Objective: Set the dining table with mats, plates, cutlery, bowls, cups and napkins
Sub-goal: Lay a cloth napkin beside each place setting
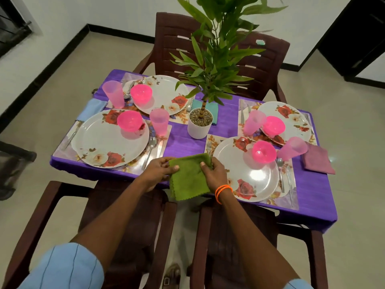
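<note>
Four flowered plates on the purple table (183,147), and each one has a hot-pink bowl sitting on it, like the near-right plate (245,174) with its bowl (263,151); the bowls look empty, same for the pale pink cups like the one at near left (159,121), and the white pot (199,127) in the middle holds pebbles and a leafy plant. Both hands are pinching the green napkin (188,176) at the near table edge between the two near plates: left hand (157,168) has thumb on top with fingers curled under its left side, right hand (215,171) grips the right side, and the bottom of the cloth hangs off the edge.
</note>
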